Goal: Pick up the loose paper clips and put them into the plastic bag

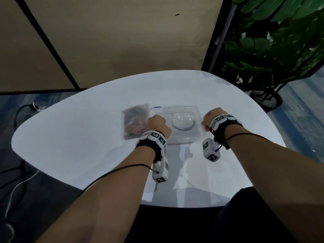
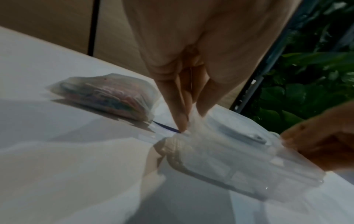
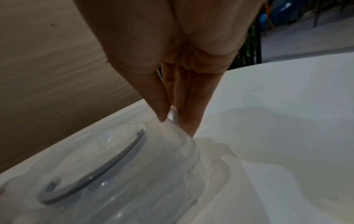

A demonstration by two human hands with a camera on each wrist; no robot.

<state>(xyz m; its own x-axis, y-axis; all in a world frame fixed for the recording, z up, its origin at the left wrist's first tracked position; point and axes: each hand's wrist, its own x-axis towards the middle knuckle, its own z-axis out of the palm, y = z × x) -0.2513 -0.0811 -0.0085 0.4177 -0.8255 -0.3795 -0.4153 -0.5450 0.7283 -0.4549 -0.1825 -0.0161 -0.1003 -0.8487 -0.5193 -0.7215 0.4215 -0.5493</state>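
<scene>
This looked like an office or lounge corner: a rounded white table [image 1: 73,137] stood by tan partition panels [image 1: 122,41] with black seams, a big leafy potted plant [image 1: 273,46] beside it, and cables [image 1: 19,183] trailed across blue-grey carpet [image 1: 10,106].

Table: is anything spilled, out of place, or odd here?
Nothing is spilled. The plastic bag already bulges with coloured clips. Odd: both hands grip a clear plastic container by its edges, left hand and right hand, not the bag. Loose clips cannot be made out.
</scene>
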